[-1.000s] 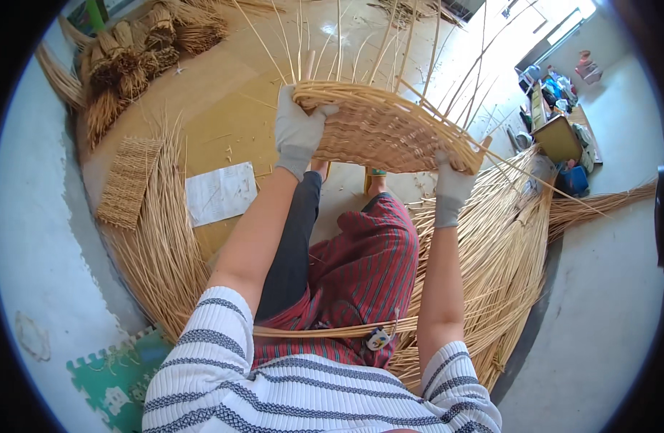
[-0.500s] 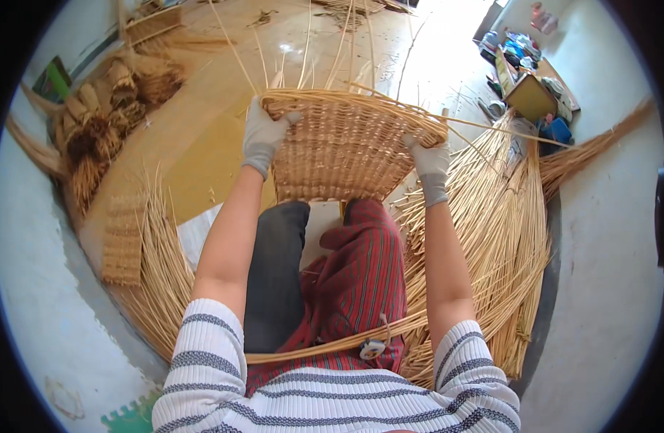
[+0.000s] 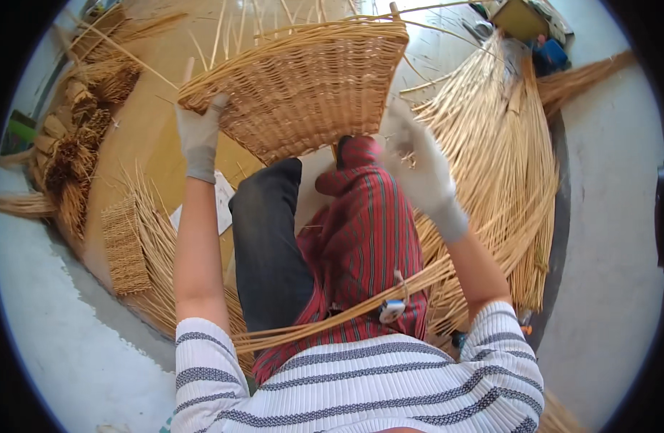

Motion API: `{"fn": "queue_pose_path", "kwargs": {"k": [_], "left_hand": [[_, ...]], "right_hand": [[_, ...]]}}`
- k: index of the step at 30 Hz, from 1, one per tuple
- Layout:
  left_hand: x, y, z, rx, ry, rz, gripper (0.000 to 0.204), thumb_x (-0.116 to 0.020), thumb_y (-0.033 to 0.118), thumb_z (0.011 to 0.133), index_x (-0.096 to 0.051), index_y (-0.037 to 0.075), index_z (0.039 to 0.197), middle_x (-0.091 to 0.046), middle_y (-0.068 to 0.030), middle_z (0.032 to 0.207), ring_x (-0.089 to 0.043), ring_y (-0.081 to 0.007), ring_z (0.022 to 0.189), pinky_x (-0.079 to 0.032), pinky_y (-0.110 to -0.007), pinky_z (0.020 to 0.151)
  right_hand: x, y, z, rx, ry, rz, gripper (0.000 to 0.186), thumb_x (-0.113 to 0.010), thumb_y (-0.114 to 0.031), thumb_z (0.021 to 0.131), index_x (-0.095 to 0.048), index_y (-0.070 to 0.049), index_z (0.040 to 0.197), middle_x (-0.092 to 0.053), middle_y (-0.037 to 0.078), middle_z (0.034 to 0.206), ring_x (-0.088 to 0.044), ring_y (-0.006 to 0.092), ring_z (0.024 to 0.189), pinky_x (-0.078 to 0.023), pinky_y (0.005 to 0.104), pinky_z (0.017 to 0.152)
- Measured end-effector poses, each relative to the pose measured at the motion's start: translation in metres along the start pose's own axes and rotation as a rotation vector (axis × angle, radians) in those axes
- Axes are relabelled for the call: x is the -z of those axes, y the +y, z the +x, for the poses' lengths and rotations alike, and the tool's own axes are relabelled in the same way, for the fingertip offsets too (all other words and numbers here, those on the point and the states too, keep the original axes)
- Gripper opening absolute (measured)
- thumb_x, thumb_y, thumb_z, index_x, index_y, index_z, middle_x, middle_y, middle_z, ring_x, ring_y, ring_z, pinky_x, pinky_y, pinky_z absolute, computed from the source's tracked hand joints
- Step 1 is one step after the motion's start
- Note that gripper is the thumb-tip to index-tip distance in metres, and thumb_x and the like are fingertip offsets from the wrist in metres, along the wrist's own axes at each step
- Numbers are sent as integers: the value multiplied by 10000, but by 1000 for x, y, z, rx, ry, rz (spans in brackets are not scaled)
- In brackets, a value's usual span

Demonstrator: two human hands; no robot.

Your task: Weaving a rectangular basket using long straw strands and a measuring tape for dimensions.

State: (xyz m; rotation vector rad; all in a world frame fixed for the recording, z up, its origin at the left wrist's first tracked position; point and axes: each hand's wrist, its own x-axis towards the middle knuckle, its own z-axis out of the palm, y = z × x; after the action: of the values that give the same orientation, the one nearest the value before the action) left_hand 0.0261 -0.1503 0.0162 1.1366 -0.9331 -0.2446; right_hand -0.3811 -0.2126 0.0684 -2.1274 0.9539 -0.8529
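A half-woven wicker basket (image 3: pixel 317 83) is tilted up in front of me, its lower edge by my knees. Loose stakes stick out beyond its thick braided far edge. My left hand (image 3: pixel 198 137), in a pale work glove, grips the basket's left corner with the thumb on the woven side. Off the basket's right side hangs my right hand (image 3: pixel 426 169), gloved too and blurred by motion. Its fingers look spread, and nothing shows in them. Several long wicker rods (image 3: pixel 361 310) lie across my lap, next to a small tape measure (image 3: pixel 392 311) hanging at my waist.
A large fan of loose wicker rods (image 3: pixel 491 173) spreads on the floor at my right. On my left lie a woven panel (image 3: pixel 126 245) and more rods. Tied straw bundles (image 3: pixel 72 151) line the left wall. A blue container (image 3: pixel 551 54) stands at the far right.
My right hand has let go of the basket's right corner and drawn back. The basket has tilted, its left corner lower and its right corner higher; my left hand has shifted left with it.
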Motion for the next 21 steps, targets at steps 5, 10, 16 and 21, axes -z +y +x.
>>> {"fn": "queue_pose_path", "kwargs": {"k": [5,10,16,21], "left_hand": [[7,10,-23,127,42,155,923,-985,134,778,-479,40,1545,-664,-147,1408,-675,-260,1248,-547,-377,1111],[2,15,-45,86,107,147,999,-1009,167,714,-494,38,1560,-587,-171,1472,-606,-302,1335,-500,-400,1159],[0,77,-87,7,63,602,1053,-1009,140,678,-483,56,1587,-504,-201,1491,-523,-322,1409,-457,-402,1203],[-4,107,-137,3,-19,588,1054,-997,176,675,-485,66,1589,-518,-211,1492,-519,-374,1407,-433,-411,1209]], "right_hand": [[35,-43,-209,279,-20,-304,532,-940,-277,735,-729,-163,1210,-640,38,1006,-629,282,960,-475,440,873],[18,-40,-285,-70,-150,-407,752,-983,-382,641,-709,-179,1312,-606,85,1259,-599,328,1178,-476,482,1026],[3,-41,-279,269,-146,-560,689,-917,-246,725,-683,-180,1370,-627,88,1266,-637,332,1130,-507,491,973],[17,-43,-260,110,-161,-77,531,-779,-118,878,-625,-116,1386,-642,110,1178,-656,261,1064,-545,442,936]]}}
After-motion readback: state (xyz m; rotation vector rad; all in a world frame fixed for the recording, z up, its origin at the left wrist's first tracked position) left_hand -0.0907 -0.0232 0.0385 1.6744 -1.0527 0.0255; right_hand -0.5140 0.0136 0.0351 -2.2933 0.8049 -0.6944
